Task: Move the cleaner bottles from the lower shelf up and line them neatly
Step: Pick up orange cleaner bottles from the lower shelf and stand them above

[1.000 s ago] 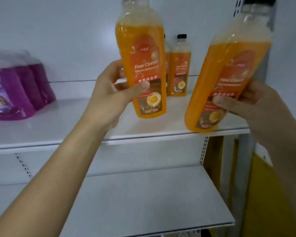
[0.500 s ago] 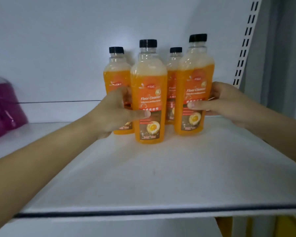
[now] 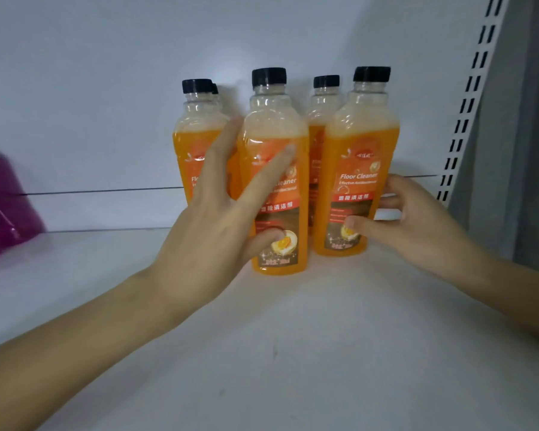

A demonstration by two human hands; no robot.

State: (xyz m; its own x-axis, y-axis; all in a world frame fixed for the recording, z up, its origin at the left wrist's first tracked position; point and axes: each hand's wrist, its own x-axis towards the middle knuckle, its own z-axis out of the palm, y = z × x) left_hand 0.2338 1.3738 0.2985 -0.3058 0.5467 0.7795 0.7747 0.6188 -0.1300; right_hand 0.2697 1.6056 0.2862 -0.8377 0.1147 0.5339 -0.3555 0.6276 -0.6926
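Four floor cleaner bottles are seen upright on the white upper shelf point(image 3: 293, 353), long axes vertical, black caps up, "Floor Cleaner" labels turned to the camera. They are set in two pairs against the back panel: the front-left bottle point(image 3: 276, 119) and front-right bottle point(image 3: 358, 157) just beside each other, with the back-left bottle point(image 3: 196, 141) and back-right bottle point(image 3: 324, 101) close behind. A fifth cap seems to peek from behind the back-left one, though it is mostly hidden. Each bottle is filled with orange liquid under a pale layer of foam.

The left hand point(image 3: 212, 219) is opened out, fingers straight and spread across the front-left bottle, with the thumb resting low on its label. Half a second earlier this bottle was wrapped by that hand. The front-right bottle is held by the right hand point(image 3: 417, 225) (thumb on the label, fingers curled round the side), as before.

A blurred purple bottle point(image 3: 3, 206) is seen at the far left, and a slotted upright point(image 3: 467, 104) at the right.
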